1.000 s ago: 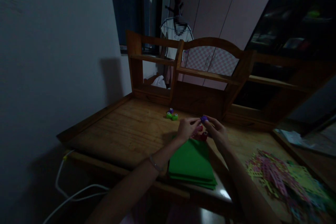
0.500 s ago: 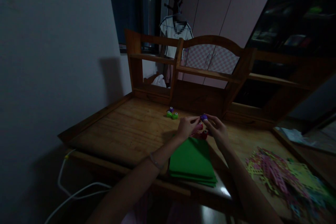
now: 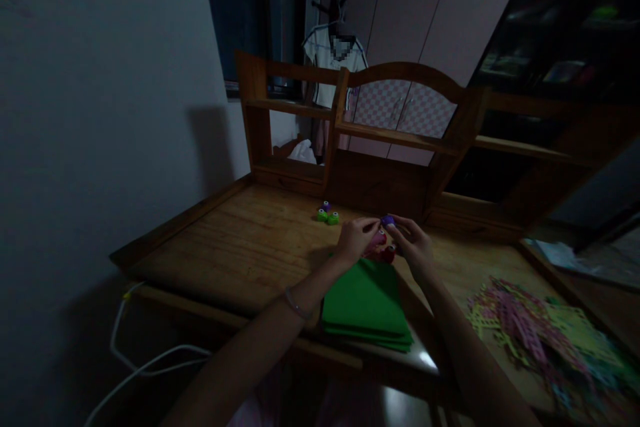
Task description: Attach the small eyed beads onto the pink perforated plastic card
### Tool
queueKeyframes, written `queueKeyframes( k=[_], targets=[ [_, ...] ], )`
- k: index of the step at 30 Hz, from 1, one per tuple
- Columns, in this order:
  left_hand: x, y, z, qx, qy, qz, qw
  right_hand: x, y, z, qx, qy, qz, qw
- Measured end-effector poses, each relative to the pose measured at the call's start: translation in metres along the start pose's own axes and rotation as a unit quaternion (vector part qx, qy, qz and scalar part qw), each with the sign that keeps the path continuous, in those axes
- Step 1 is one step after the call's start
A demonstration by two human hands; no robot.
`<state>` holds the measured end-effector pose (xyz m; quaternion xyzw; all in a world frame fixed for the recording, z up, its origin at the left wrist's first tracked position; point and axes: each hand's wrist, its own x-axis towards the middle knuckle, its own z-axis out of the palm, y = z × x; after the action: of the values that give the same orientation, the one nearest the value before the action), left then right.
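Note:
Between both hands, just above the desk, is a small purple piece [image 3: 387,221], too small to make out in detail. My right hand [image 3: 414,244] pinches it from the right with thumb and fingers. The fingertips of my left hand [image 3: 357,238] are closed at its left side. Under and behind the hands sit small red pieces [image 3: 389,253] with white, eye-like tops, partly hidden. A stack of green sheets [image 3: 367,305] lies nearest to me below the hands. Farther back stand two green pieces [image 3: 328,217] and a purple one [image 3: 326,206] with similar tops.
On the right of the wooden desk [image 3: 240,240] lies a heap of pink, yellow and blue cut-out strips [image 3: 535,327]. A wooden shelf unit [image 3: 395,138] closes off the back. White cables [image 3: 170,351] hang by the front left edge.
The hands keep almost the same place around the purple piece, with only slight finger movement. The view has shifted a little.

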<state>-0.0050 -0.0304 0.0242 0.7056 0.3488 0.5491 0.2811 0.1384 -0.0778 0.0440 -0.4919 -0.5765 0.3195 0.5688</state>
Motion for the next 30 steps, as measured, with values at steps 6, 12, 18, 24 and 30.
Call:
queueKeyframes(
  k=[6, 12, 18, 24, 30],
  targets=[
    [-0.0005, -0.0006, 0.0012, 0.012, -0.001, 0.016, 1.0, 0.001, -0.0013, 0.0006, -0.003, 0.013, 0.004, 1.0],
    [-0.0003, -0.0021, 0.002, 0.013, -0.007, 0.03, 0.999, 0.0008, -0.0006, -0.0008, 0.0, 0.011, -0.001, 1.0],
    [-0.0005, -0.0008, -0.0002, 0.02, -0.009, 0.045, 0.999, 0.0017, 0.0024, -0.0019, 0.005, 0.006, -0.018, 1.0],
    [0.0004, -0.0012, -0.0006, 0.038, 0.004, 0.055, 0.998, 0.0024, 0.0035, -0.0005, -0.007, 0.005, -0.042, 0.999],
    [0.0013, -0.0051, 0.0004, 0.064, 0.011, 0.077, 0.995, 0.0036, 0.0059, -0.0007, -0.019, 0.0, -0.061, 0.998]
  ],
)
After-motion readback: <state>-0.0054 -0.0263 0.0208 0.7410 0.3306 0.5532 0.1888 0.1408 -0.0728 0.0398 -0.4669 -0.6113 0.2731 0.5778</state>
